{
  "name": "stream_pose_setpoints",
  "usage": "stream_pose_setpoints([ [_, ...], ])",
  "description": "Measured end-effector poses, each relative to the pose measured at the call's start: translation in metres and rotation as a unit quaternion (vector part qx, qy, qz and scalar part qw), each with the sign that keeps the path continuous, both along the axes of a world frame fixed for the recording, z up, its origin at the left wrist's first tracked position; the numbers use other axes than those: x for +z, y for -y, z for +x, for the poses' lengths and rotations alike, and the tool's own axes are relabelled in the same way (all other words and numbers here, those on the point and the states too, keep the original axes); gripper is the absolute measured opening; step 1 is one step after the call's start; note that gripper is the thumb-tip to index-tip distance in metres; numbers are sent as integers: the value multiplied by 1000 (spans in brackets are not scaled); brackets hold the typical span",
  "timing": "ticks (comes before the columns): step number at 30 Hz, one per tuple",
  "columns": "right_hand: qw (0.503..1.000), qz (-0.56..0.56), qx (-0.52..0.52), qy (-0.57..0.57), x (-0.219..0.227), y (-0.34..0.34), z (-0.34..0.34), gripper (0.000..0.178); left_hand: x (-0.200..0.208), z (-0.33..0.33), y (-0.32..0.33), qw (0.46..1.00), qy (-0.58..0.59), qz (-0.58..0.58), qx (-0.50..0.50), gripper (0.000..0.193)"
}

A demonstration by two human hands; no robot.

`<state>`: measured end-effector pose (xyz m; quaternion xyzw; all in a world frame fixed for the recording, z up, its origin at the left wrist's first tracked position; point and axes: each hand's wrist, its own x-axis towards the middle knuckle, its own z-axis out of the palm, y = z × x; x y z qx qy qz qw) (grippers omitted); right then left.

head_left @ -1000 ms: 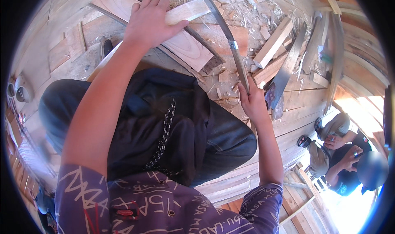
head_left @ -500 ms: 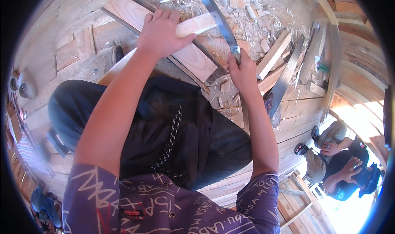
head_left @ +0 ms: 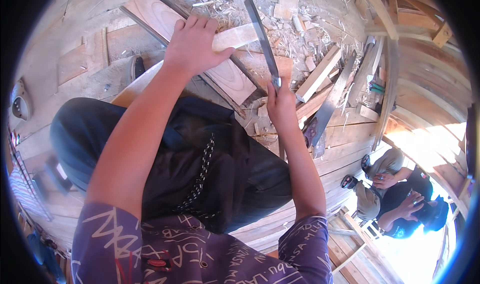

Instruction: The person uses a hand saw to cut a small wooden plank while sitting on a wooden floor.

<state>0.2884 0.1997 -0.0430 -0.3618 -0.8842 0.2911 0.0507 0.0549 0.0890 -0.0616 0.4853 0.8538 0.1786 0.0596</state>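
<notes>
My left hand [head_left: 195, 46] is closed over a pale wooden strip [head_left: 237, 37], pressing it down on a wider flat board [head_left: 235, 81] with wavy grain. The strip's free end sticks out to the right, past my thumb. My right hand [head_left: 283, 104] is wrapped round the handle of a hand saw [head_left: 265, 41], its narrow blade pointing away from me. The blade lies across the strip's right end; how deep it has cut cannot be made out. The saw's handle is mostly hidden by my fingers.
Dark-edged rails [head_left: 145, 25] flank the board. Shavings and offcuts litter the floor beyond. Right of my right hand lie wooden battens [head_left: 318, 74] and a second, wider saw [head_left: 332, 104]. Another person [head_left: 400, 194] sits at the far right. A shoe [head_left: 20, 101] lies far left.
My right hand has drawn the saw back toward me, and its blade stands more upright across the strip. My left hand stays on the strip. The whole view has shifted slightly.
</notes>
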Motion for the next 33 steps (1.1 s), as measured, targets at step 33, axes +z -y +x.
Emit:
stream_pose_setpoints([
  [33, 1000, 26, 13, 3, 6, 8, 10, 16, 11, -4, 1, 1000, 9, 4, 20, 55],
])
